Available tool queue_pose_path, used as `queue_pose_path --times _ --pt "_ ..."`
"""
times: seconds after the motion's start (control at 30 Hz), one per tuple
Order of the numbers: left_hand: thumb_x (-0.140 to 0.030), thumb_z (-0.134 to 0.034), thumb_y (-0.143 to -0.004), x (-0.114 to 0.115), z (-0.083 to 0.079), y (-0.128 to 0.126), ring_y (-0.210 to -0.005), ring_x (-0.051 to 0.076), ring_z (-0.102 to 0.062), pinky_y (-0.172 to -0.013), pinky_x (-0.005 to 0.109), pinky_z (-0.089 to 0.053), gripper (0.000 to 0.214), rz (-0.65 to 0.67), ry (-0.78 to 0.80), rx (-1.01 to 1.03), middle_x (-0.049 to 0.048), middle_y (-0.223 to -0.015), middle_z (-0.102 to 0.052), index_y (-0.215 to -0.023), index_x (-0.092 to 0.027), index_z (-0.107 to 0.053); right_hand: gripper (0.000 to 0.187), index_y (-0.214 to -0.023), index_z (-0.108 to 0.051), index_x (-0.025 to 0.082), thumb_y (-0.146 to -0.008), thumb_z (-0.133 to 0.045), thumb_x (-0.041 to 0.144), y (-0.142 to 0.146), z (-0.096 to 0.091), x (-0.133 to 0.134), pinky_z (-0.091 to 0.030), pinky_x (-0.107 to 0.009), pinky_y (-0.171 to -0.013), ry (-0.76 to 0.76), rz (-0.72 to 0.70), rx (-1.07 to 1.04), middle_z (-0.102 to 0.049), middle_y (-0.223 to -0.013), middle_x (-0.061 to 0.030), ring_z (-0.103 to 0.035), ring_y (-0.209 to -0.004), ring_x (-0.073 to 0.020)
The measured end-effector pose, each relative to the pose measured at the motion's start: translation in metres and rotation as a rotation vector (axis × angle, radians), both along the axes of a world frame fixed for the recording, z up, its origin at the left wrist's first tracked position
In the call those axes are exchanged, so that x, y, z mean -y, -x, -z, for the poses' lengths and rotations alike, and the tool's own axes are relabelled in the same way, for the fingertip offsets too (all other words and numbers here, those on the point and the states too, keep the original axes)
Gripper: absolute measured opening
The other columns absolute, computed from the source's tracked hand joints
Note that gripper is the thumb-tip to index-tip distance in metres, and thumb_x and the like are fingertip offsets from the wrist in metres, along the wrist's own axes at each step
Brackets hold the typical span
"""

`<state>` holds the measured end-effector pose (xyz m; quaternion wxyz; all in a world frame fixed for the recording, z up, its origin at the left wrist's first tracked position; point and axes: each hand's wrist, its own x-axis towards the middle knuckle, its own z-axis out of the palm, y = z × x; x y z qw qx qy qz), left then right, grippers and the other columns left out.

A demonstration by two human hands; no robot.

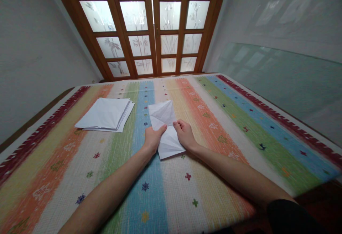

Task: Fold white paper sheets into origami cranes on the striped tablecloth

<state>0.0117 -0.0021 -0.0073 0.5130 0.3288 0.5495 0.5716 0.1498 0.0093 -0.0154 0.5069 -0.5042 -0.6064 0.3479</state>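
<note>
A creased white sheet of paper [165, 120], partly folded, lies on the striped cloth [213, 127] in front of me. My left hand [153, 138] grips its left edge, thumb pressed on top of the paper. At the sheet's right side my right hand [184, 133] is curled, its fingertips pinching a fold near the middle. Both hands rest on the cloth, touching the paper.
A stack of white paper sheets [106, 114] lies to the left of the folded sheet. The colourful striped cloth covers the whole surface. A wooden door with frosted glass panes [157, 30] stands beyond the far edge; white walls [280, 48] close in on both sides.
</note>
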Motion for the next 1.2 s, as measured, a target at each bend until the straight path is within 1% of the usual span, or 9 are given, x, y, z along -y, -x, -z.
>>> queue_pose_path --times 0.17,0.3,0.43,0.6,0.7,0.83,1.03,1.13,1.2 --pt "-0.051 -0.074 -0.062 -0.009 0.005 0.005 -0.052 0.013 -0.053 -0.05 0.024 -0.041 0.041 -0.059 -0.11 -0.081 0.0038 -0.061 -0.065 -0.065 -0.012 -0.065 0.033 -0.062 -0.043 0.022 -0.083 -0.046 0.046 0.001 -0.003 0.0 -0.028 -0.026 -0.053 -0.001 0.015 0.014 -0.044 -0.057 0.0035 -0.039 -0.057 -0.0138" --pt "-0.045 -0.066 -0.072 -0.011 0.008 0.004 -0.056 0.013 -0.051 -0.053 0.022 -0.038 0.034 -0.101 -0.226 -0.222 0.002 -0.062 -0.063 -0.068 -0.012 -0.066 0.036 -0.059 -0.039 0.023 -0.082 -0.045 0.049 0.001 -0.001 -0.003 -0.028 -0.026 -0.052 0.007 0.026 -0.016 -0.041 -0.055 0.0038 -0.037 -0.055 -0.0133" --pt "-0.041 -0.065 -0.073 -0.008 0.007 0.004 -0.056 0.013 -0.048 -0.053 0.022 -0.035 0.028 -0.086 -0.248 -0.3 0.0 -0.061 -0.06 -0.067 -0.013 -0.066 0.037 -0.061 -0.044 0.021 -0.079 -0.049 0.054 -0.001 0.002 -0.005 -0.03 -0.025 -0.05 0.08 -0.03 -0.114 -0.042 -0.056 0.004 -0.038 -0.055 -0.0126" --pt "-0.038 -0.066 -0.073 0.0 0.001 0.005 -0.056 0.012 -0.045 -0.053 0.022 -0.034 0.026 0.032 -0.267 -0.402 -0.001 -0.058 -0.057 -0.063 -0.014 -0.065 0.037 -0.072 -0.053 0.019 -0.076 -0.057 0.055 -0.001 -0.005 -0.015 -0.036 -0.025 -0.051 0.135 -0.056 -0.275 -0.051 -0.063 0.0021 -0.045 -0.056 -0.0125" --pt "-0.038 -0.065 -0.074 0.003 -0.003 0.003 -0.056 0.012 -0.045 -0.053 0.022 -0.034 0.025 0.133 -0.244 -0.368 -0.0008 -0.059 -0.057 -0.066 -0.014 -0.065 0.037 -0.071 -0.053 0.019 -0.076 -0.056 0.055 -0.001 -0.012 -0.026 -0.036 -0.026 -0.052 0.089 0.033 -0.297 -0.052 -0.064 0.0012 -0.046 -0.057 -0.0131" --pt "-0.047 -0.062 -0.075 0.004 -0.002 0.002 -0.051 0.01 -0.035 -0.049 0.022 -0.026 0.038 0.16 -0.224 -0.316 -0.0042 -0.051 -0.043 -0.054 -0.017 -0.052 0.036 -0.068 -0.048 0.02 -0.08 -0.049 0.054 -0.005 -0.016 -0.034 -0.035 -0.026 -0.052 -0.018 0.194 -0.274 -0.05 -0.065 0.0007 -0.044 -0.058 -0.0135" --pt "-0.046 -0.061 -0.076 0.007 -0.004 0.004 -0.051 0.011 -0.033 -0.049 0.022 -0.021 0.041 0.173 -0.277 -0.432 -0.0044 -0.049 -0.038 -0.05 -0.019 -0.047 0.034 -0.074 -0.047 0.021 -0.085 -0.041 0.052 -0.015 0.002 -0.039 -0.038 -0.027 -0.056 -0.046 0.275 -0.205 -0.051 -0.07 -0.0008 -0.046 -0.063 -0.0152" --pt "-0.042 -0.062 -0.076 0.006 -0.01 0.009 -0.05 0.012 -0.034 -0.05 0.023 -0.021 0.038 0.192 -0.323 -0.533 -0.0044 -0.048 -0.04 -0.049 -0.019 -0.047 0.035 -0.09 -0.052 0.019 -0.084 -0.048 0.053 -0.027 -0.001 -0.042 -0.043 -0.031 -0.063 -0.087 0.337 -0.079 -0.056 -0.083 -0.0051 -0.051 -0.072 -0.0185" --pt "-0.039 -0.063 -0.076 0.005 -0.015 0.013 -0.049 0.012 -0.037 -0.051 0.023 -0.021 0.034 0.247 -0.346 -0.617 -0.0039 -0.047 -0.043 -0.051 -0.02 -0.05 0.047 -0.112 -0.05 0.018 -0.081 -0.057 0.053 -0.037 -0.016 -0.042 -0.046 -0.038 -0.077 -0.283 0.366 0.079 -0.056 -0.105 -0.0118 -0.054 -0.091 -0.0235"
